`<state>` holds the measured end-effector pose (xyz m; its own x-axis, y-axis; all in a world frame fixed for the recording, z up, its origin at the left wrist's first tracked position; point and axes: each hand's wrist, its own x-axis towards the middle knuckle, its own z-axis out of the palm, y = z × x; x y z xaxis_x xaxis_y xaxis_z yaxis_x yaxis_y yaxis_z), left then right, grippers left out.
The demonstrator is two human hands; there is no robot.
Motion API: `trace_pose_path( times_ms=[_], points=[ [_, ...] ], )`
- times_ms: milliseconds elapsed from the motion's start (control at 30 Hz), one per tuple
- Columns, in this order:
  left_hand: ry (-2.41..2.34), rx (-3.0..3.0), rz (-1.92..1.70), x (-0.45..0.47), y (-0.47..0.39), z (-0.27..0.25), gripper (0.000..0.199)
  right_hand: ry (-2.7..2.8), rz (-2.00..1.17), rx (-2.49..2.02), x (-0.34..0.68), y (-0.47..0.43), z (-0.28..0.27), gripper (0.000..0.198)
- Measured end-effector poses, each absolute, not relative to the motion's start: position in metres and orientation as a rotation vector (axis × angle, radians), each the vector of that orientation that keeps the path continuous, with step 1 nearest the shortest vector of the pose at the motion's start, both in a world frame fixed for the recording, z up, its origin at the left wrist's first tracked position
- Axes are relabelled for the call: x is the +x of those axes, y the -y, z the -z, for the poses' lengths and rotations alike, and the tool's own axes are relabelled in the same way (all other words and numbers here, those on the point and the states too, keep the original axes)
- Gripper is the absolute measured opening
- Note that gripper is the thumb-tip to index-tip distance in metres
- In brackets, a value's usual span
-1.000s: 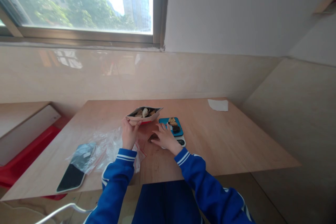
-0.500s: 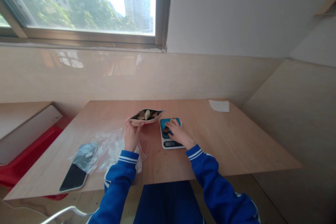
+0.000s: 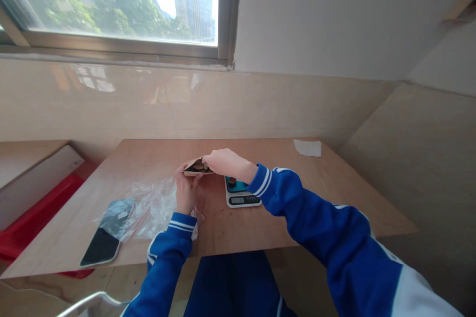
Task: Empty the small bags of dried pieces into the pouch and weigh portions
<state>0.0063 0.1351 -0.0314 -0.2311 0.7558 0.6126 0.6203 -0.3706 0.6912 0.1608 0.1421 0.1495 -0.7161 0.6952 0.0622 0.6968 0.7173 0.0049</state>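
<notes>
Above the wooden table, an open bag beside a digital scale

On my feed, my left hand grasps the open bag by its near edge, and the mouth faces up toward my camera. I cannot tell whether its base rests on the tabletop. My right hand reaches over the right end of that mouth with fingers bent down at the opening; the fingertips are hidden from me, so I can't tell whether they grip anything. Pale and brownish pieces show inside.

Just right of the bag sits the digital scale, partly covered by my right wrist and cuff. On its blue platform I make out a dark piece near the left edge; its readout is too small for me to read.

Beside my left forearm lie crumpled clear plastic bags, partly overlapping a dark flat device. White paper rests near the far right corner.
</notes>
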Motion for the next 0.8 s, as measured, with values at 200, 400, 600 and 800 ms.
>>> trace_pose_path(
  times_ms=[200, 400, 600, 800],
  points=[
    [-1.679, 1.921, -1.679, 0.009, -0.131, 0.033, 0.047, 2.879, 0.228, -1.294, 0.135, -0.148, -0.121, 0.019],
    [-1.688, 1.894, -1.667, 0.006, -0.136, 0.028, 0.046, 2.806, 0.25, -1.104, 0.152, -0.145, -0.13, 0.019],
    [-1.706, 1.841, -1.641, 0.001, -0.148, 0.025, 0.048, 2.183, -0.072, -1.018, 0.21, -0.141, -0.142, 0.031],
    [-1.787, 1.791, -1.643, 0.001, -0.157, 0.024, 0.049, 1.732, -0.687, -1.225, 0.263, -0.183, -0.07, 0.047]
  ],
)
